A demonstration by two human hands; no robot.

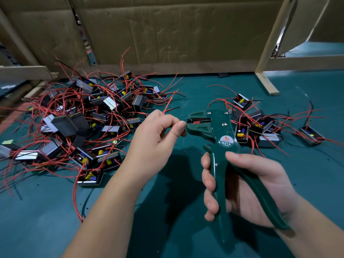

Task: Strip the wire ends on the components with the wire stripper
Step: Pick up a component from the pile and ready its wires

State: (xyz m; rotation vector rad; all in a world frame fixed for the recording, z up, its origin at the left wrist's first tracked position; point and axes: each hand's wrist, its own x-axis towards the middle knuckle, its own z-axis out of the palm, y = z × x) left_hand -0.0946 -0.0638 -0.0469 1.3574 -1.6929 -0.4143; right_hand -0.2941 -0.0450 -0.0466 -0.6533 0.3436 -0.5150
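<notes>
**Red wire pinched at the stripper's head**

On the left of the green mat [130, 229] lies a big pile [83, 123] of components, too tangled to count exactly, though there are well over twenty. Each is a small black case, open like a box, holding yellow and blue parts. Some are turned to show a silvery striped side. Red leads loop out of the pile, with a few thin black ones among them. Behind it stands a cardboard wall [167, 34].

The left hand [156, 135] is just right of the pile, above the mat. Its thumb and forefinger pinch one red wire [167, 105], which rises from the hand and runs back toward the pile. The other fingers are curled in. The thumb tip is just beside the head of the stripper [221, 138].

The stripper is dark green, with silver rivets and a round label reading W01A. Its head points left with the mouth narrowly parted and something red inside. Whether that is the wire end cannot be told. The right hand [247, 185] grips the tool, with fingers wrapped round the front handle, thumb across the top and the rear handle against the palm. The two handles stand spread apart.

Behind the tool is a smaller cluster [260, 125] of about six cases. A back case [242, 102] sits behind it and a lone case [310, 135] lies apart at far right. A pale wooden post [268, 53] stands at upper right.
</notes>
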